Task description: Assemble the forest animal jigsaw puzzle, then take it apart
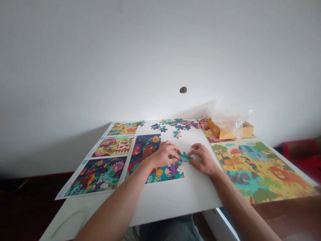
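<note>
Over the white table (200, 190) — left hand (164, 154) and right hand (203, 160) close together, both pinching a teal puzzle piece (184, 158) at the edge of a part-built puzzle (155, 160). Loose pieces (177, 125) lie farther off, near a yellow box (225, 132).

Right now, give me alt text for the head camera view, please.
Two bare hands, the left and the right, hold a teal jigsaw piece at the edge of a partly built puzzle on a white tabletop. Loose pieces lie beyond, between printed picture sheets on the left and a yellow animal picture on the right.
</note>
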A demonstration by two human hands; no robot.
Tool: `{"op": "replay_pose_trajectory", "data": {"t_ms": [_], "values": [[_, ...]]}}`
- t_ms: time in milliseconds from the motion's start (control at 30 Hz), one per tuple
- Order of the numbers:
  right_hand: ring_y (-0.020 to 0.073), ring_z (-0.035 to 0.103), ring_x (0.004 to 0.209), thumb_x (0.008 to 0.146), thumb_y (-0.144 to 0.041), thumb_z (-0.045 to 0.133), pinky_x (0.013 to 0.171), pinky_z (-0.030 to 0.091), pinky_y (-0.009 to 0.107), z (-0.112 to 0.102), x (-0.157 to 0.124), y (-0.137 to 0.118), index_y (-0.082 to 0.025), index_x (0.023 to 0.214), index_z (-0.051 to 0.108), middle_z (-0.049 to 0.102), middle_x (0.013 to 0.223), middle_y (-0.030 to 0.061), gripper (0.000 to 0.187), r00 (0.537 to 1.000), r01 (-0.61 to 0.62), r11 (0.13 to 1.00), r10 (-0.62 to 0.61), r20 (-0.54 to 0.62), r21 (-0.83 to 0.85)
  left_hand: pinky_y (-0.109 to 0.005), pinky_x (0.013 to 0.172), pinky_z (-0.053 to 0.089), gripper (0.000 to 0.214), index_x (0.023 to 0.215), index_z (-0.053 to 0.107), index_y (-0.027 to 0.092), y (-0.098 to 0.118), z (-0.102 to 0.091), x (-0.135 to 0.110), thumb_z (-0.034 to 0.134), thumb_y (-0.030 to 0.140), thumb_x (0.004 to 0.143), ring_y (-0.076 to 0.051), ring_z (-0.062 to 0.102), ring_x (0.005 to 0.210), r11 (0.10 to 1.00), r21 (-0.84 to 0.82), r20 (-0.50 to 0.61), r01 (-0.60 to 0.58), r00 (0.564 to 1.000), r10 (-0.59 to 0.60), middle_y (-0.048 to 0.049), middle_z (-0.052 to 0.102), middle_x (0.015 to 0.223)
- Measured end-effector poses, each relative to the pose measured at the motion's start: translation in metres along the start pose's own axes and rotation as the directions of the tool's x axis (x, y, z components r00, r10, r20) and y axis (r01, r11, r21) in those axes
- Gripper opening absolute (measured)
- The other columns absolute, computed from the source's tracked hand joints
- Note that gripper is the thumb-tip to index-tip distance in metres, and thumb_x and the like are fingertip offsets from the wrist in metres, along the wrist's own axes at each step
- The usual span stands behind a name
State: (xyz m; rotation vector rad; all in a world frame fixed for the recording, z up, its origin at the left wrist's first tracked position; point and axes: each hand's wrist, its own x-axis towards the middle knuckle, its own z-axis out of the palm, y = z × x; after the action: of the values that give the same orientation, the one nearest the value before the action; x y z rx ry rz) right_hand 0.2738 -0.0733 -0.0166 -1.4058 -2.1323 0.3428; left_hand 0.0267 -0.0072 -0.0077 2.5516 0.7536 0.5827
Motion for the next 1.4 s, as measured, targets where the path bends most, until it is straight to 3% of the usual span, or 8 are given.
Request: {"op": "replay_pose_trajectory", "data": {"t_ms": [433, 600, 733, 867, 967, 1100, 1267, 1400], "values": [[0.0239, 0.053, 0.11, 0.08, -0.031, 0.063, 0.097, 0.038, 0.041, 0.007, 0.012, -0.004, -0.029, 0.096, 0.069, 0.054, 0.116, 0.0048, 0.017, 0.985, -0.168, 0.982, 0.169, 0.012, -0.081, -0.038, 0.1, 0.03, 0.008, 0.083, 0.078, 0.034, 0.0, 0.001, 0.001, 0.072, 0.03, 0.082, -0.022, 0.05, 0.108, 1.0, -0.004, -0.008, 0.007, 1.0, -0.007, 0.0025, 0.072, 0.107], [0.0249, 0.06, 0.098, 0.073, -0.044, 0.067, 0.087, 0.042, 0.039, 0.017, 0.054, -0.004, -0.024, 0.088, 0.067, 0.059, 0.107, 0.0063, 0.025, 0.892, -0.441, 0.874, 0.452, 0.007, -0.202, -0.037, 0.099, 0.031, 0.007, 0.084, 0.078, 0.034, -0.002, 0.002, 0.001, 0.071, 0.031, 0.082, -0.021, 0.052, 0.107, 1.0, 0.016, -0.009, -0.008, 1.0, 0.008, 0.0024, 0.072, 0.105], [0.0252, 0.064, 0.089, 0.081, -0.05, 0.057, 0.077, 0.044, 0.035, 0.028, 0.085, -0.001, -0.024, 0.1, 0.068, 0.064, 0.099, 0.0073, 0.034, 0.811, -0.585, 0.783, 0.574, -0.116, -0.212, -0.036, 0.1, 0.031, 0.008, 0.083, 0.078, 0.032, 0.0, 0.002, 0.0, 0.07, 0.031, 0.083, -0.02, 0.053, 0.107, 1.0, 0.021, -0.002, -0.018, 1.0, 0.018, 0.0016, 0.072, 0.106], [0.025, 0.066, 0.092, 0.089, -0.05, 0.05, 0.08, 0.044, 0.036, 0.037, 0.095, 0.002, -0.036, 0.13, 0.059, 0.063, 0.108, 0.007, 0.044, 0.871, -0.49, 0.839, 0.458, -0.178, -0.239, -0.036, 0.101, 0.031, 0.007, 0.083, 0.078, 0.031, 0.001, 0.001, -0.001, 0.071, 0.03, 0.082, -0.02, 0.053, 0.107, 1.0, 0.013, -0.009, -0.011, 1.0, 0.011, 0.0021, 0.072, 0.105], [0.0226, 0.066, 0.088, 0.092, -0.047, 0.047, 0.083, 0.044, 0.036, 0.041, 0.095, 0.005, -0.04, 0.123, 0.065, 0.061, 0.107, 0.0063, 0.036, 0.905, -0.425, 0.865, 0.397, -0.154, -0.267, -0.037, 0.101, 0.033, 0.006, 0.082, 0.078, 0.031, 0.001, 0.003, -0.001, 0.072, 0.029, 0.081, -0.02, 0.053, 0.106, 1.0, 0.012, -0.02, -0.022, 1.0, 0.022, 0.0025, 0.072, 0.103], [0.0221, 0.062, 0.099, 0.088, -0.048, 0.057, 0.088, 0.045, 0.033, 0.044, 0.095, 0.009, -0.027, 0.104, 0.072, 0.061, 0.114, 0.0078, 0.03, 0.936, -0.326, 0.922, 0.285, -0.206, -0.208, -0.037, 0.099, 0.036, 0.01, 0.081, 0.077, 0.029, -0.005, 0.005, 0.001, 0.068, 0.026, 0.083, -0.021, 0.054, 0.105, 0.999, 0.052, -0.164, -0.002, 0.986, 0.011, 0.0008, 0.073, 0.1], [0.0211, 0.056, 0.107, 0.088, -0.037, 0.059, 0.097, 0.04, 0.033, 0.045, 0.098, 0.011, -0.025, 0.096, 0.072, 0.065, 0.117, 0.0053, 0.019, 0.98, -0.166, 0.976, 0.147, -0.134, -0.143, -0.04, 0.096, 0.039, 0.013, 0.082, 0.077, 0.026, -0.017, 0.005, 0.002, 0.064, 0.022, 0.084, -0.021, 0.057, 0.098, 0.962, 0.127, -0.445, 0.241, 0.881, -0.162, -0.0019, 0.073, 0.099], [0.0193, 0.058, 0.098, 0.09, -0.032, 0.057, 0.094, 0.041, 0.03, 0.044, 0.101, 0.01, -0.023, 0.1, 0.072, 0.068, 0.102, 0.0048, 0.02, 0.975, -0.194, 0.975, 0.18, -0.13, -0.105, -0.041, 0.098, 0.038, 0.015, 0.086, 0.076, 0.025, -0.022, 0.005, 0.002, 0.063, 0.019, 0.083, -0.019, 0.06, 0.097, 0.932, 0.12, -0.484, 0.343, 0.84, -0.246, -0.0021, 0.073, 0.102]]}}
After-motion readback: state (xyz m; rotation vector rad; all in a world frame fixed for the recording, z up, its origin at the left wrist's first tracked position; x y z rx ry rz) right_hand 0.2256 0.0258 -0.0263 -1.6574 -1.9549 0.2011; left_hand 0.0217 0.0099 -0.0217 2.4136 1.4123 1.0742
